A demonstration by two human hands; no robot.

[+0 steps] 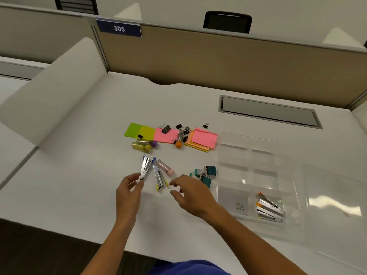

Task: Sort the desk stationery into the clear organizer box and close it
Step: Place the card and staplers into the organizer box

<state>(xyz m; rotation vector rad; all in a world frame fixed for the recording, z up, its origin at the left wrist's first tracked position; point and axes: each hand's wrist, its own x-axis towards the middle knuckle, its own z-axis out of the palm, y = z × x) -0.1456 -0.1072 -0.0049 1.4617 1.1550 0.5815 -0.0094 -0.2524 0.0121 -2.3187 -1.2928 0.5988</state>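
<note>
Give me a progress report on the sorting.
Early stage. Done: a few staplers lie in one compartment of the open organizer. In hand: the left hand pinches a purple-tipped stapler; the right hand reaches toward the yellow-tipped one. Left: sticky notes, binder clips, tubes, stamps, then closing the lid.

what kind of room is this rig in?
Likely an open-plan office cubicle: tan partition panel with a "305" number plate, white desk with a cable hatch, office chair beyond.
</note>
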